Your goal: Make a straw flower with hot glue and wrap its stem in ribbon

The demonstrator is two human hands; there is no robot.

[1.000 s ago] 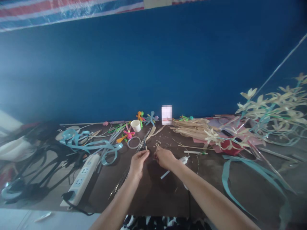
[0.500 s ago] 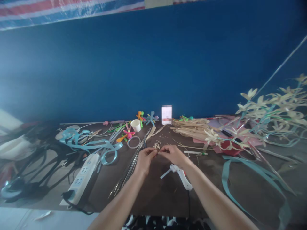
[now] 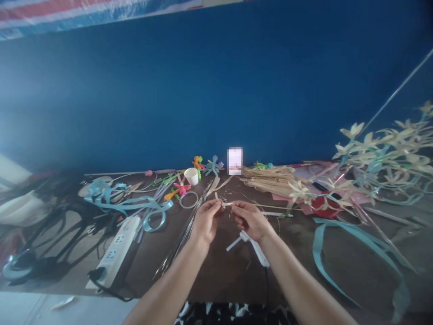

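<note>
Over the middle of the table, my left hand [image 3: 206, 221] pinches a small pale piece with petal-like strips [image 3: 226, 204], which looks like a dried-husk flower. The fingertips of my right hand [image 3: 252, 219] are closed on the right end of one of its strips. The fingers hide part of the piece. Below my right hand lies a white hot glue gun [image 3: 257, 252], its nozzle pointing left. A bundle of thin metal wires [image 3: 177, 246] runs beside and partly behind my left hand.
Left lie a white power strip [image 3: 115, 248] and curled blue ribbon [image 3: 158, 205]. Behind stand a white paper cup [image 3: 191, 176] and small colourful figures [image 3: 182, 186]. Dried husks [image 3: 270, 180] lie at back right, near husk flowers [image 3: 368, 149] and another blue ribbon [image 3: 321, 253].
My hands have moved slightly up and apart. A pale strip of the held piece now shows stretched between my fingertips. The glue gun stays in place.
</note>
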